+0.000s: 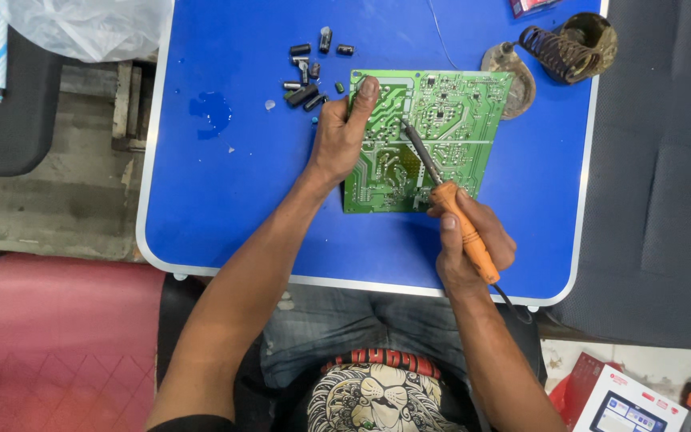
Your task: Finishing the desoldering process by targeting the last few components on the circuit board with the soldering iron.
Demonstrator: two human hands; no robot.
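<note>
A green circuit board (449, 112) lies solder side up on the blue table (225, 200). My left hand (339, 136) grips the board's left edge, with the thumb pressed on its top corner. My right hand (473, 244) holds a soldering iron (459, 220) by its orange handle. The iron's dark metal tip touches the board near its middle. The iron's cord runs off the front edge of the table.
Several loose black cylindrical parts (307, 76) lie at the back of the table, left of the board. A coiled soldering iron stand (557, 50) on a round base sits at the back right. A clear plastic bag (89, 28) hangs over the far left corner. A white box (629, 404) lies on the floor.
</note>
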